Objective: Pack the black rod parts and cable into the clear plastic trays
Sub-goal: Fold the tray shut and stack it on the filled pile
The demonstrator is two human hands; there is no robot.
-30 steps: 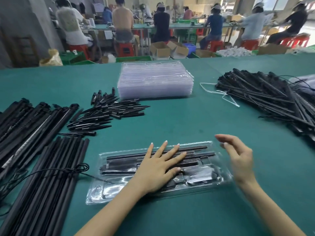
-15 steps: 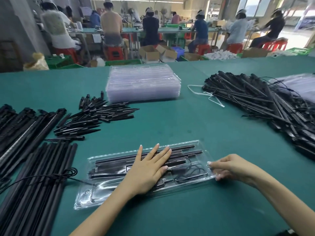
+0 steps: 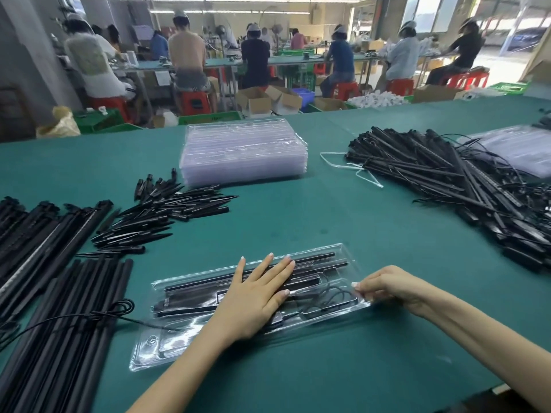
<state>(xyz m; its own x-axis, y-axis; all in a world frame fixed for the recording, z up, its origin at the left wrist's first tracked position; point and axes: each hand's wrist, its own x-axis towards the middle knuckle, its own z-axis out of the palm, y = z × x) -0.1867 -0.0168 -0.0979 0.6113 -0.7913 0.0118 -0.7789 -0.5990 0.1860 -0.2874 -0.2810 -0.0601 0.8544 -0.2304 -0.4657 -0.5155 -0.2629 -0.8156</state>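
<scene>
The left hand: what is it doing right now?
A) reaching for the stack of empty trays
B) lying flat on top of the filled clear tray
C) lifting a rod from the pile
B: the left hand lies with straight fingers on the filled clear tray, over the black rods inside.

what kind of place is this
Most likely a factory packing line. A long green table holds piles of black rods and a stack of clear trays, and behind it workers sit on red stools at benches.

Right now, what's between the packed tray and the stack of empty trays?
Head view: only bare green table separates the packed tray from the stack of empty trays; the spike pile sits left.
</scene>
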